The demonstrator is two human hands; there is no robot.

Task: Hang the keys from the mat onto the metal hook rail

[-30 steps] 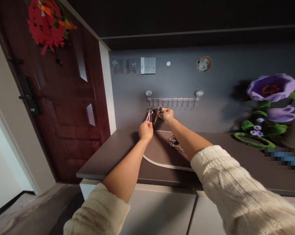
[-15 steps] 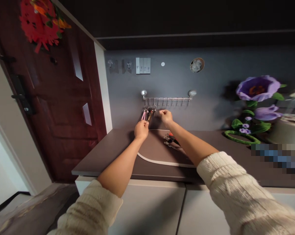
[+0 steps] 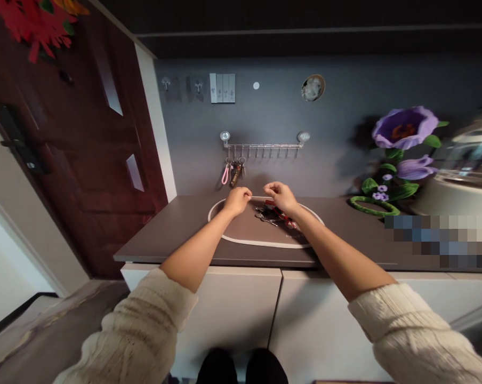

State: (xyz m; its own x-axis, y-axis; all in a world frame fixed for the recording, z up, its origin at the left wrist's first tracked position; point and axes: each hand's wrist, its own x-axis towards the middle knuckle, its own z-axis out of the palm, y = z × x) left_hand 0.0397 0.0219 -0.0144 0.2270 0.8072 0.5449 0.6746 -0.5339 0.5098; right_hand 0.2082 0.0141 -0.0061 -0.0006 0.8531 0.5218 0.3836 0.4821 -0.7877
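My left hand point(image 3: 238, 201) hovers over the left part of the oval mat point(image 3: 241, 242), its fingers curled together with nothing showing in them. My right hand point(image 3: 281, 197) is close by on the right, above a loose pile of keys point(image 3: 271, 216) with red parts; its fingers are bent and closed, and no object shows between them. The hand and forearm partly cover the pile. On the hook rail point(image 3: 265, 146), several key rings hang at the left end, among them a pink loop point(image 3: 225, 174) and a dark brown key fob point(image 3: 236, 175).
A purple flower ornament point(image 3: 403, 128) with a green base stands to the right, beside a pale rounded appliance point(image 3: 444, 200). Wall switches point(image 3: 223, 88) and clear hooks point(image 3: 198, 86) are above the rail. A dark red door point(image 3: 101, 176) is at the left.
My left hand has come away from the hanging keys and down over the mat. My right hand has lowered from beside the rail toward the pile. The view has tilted down.
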